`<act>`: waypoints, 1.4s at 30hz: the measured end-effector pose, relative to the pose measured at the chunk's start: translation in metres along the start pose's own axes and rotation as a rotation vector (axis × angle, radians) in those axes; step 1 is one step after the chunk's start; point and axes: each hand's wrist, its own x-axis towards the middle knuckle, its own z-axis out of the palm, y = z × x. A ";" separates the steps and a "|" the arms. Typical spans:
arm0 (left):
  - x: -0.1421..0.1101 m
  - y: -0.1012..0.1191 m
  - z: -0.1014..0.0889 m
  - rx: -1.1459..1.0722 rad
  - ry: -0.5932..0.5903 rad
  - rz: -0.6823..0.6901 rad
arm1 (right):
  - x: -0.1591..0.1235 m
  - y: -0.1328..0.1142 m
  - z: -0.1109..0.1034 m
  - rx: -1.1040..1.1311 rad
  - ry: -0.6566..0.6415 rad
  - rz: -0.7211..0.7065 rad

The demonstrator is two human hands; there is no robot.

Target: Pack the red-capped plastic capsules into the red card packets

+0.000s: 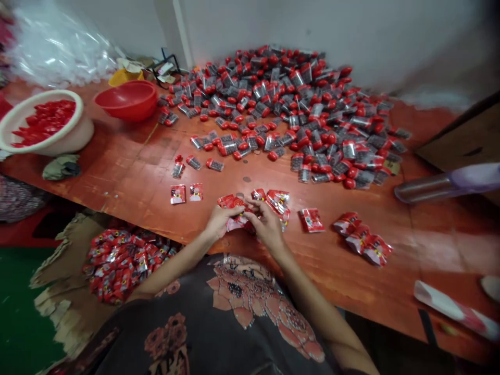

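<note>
My left hand (221, 220) and my right hand (266, 225) meet at the near edge of the red-brown table (128, 172). Both are closed around a small red printed packet (238, 213), fingers pinching it from either side. More red packets (278, 200) lie just beyond my fingers. One packet (311, 220) lies to the right, and a small heap of them (363, 239) further right. Two flat packets (186, 193) lie to the left. A large pile of small clear vials with red caps (297, 109) covers the far middle of the table.
A cream bowl of red caps (42, 121) and an empty red bowl (128, 99) stand at the left. Clear plastic bags (54, 47) pile up behind. A cardboard box of filled red packets (117, 260) sits below the table's left edge. A purple-handled tool (449, 185) lies at right.
</note>
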 end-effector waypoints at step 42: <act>0.005 0.039 0.004 -0.146 0.090 0.162 | -0.002 -0.030 -0.007 0.023 0.001 -0.129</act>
